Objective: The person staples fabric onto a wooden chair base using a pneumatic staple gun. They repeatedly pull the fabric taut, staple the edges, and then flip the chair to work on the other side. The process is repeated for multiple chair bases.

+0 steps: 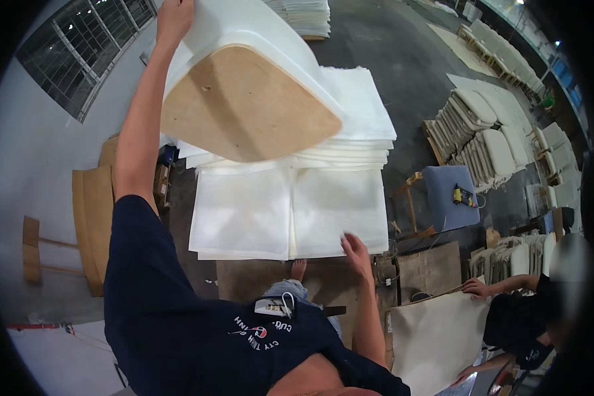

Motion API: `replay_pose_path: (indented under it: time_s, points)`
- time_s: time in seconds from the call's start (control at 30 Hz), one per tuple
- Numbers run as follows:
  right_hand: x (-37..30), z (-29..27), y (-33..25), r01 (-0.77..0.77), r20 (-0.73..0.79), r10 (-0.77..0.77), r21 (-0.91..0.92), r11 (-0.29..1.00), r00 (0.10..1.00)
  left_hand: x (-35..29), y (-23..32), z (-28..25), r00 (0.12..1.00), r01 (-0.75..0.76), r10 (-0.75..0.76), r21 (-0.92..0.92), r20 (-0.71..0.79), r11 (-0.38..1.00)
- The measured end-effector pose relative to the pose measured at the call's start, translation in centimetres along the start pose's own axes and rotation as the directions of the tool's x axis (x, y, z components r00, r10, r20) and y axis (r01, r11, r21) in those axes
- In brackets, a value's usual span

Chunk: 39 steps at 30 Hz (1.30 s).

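My left hand (pixel 175 21) is raised at the top of the view, closed on the edge of a white foam sheet (pixel 270 39). A light brown wooden panel (pixel 251 105) with rounded corners rests against this sheet, its flat face toward me. Both are tilted above a stack of white foam sheets (pixel 244 204). My right hand (pixel 356 254) is beside the near right edge of the stack, fingers loosely apart, holding nothing that I can see.
Right of the stack stands a blue-topped stool (pixel 447 198) with a yellow and black tool (pixel 464 197) on it. Beyond are piled cushions (pixel 488 138). At lower right another person's hands hold a pale sheet (pixel 435 336). Curved brown boards (pixel 91 224) lean on the left.
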State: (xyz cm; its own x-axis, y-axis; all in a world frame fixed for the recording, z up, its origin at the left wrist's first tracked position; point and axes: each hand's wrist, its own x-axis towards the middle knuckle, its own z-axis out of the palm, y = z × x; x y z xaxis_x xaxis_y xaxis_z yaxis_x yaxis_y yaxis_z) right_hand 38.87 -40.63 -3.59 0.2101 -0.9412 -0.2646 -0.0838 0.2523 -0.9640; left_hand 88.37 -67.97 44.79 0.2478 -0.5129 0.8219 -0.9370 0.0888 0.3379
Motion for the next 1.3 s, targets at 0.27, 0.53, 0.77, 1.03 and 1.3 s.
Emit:
replay_pose_path:
  time_s: [0.27, 0.53, 0.77, 1.03, 1.3]
  points:
    - [-2.1, 0.8, -7.2, 0.305, -0.167, -0.266, 0.280, 0.910, 0.949, -2.7, 17.0, -3.6, 0.976, -0.144, 0.194, -0.385, 0.095, 0.911]
    - [-14.6, -0.8, -8.2, 0.302, 0.047, -0.300, -0.049, 0.952, 0.953, -8.1, 38.4, 4.2, 0.859, -0.334, 0.397, -0.232, 0.324, 0.913]
    - [-17.4, -2.4, -7.2, 0.307, -0.069, -0.307, 0.417, 0.855, 0.949, -10.0, 35.5, -3.2, 0.736, -0.453, 0.675, -0.712, 0.041, 0.537]
    - [-21.3, -9.5, -11.8, 0.325, -0.065, -0.455, 0.789, 0.521, 0.888, -50.7, 3.9, -7.5, 0.151, 0.988, -0.668, -0.117, 0.729, 0.096]
    - [-27.0, -14.2, -12.9, 0.519, -0.397, -0.347, 0.746, 0.417, 0.850, -54.5, 25.1, -6.8, 0.220, 0.914, 0.071, -0.180, 0.973, -0.362]
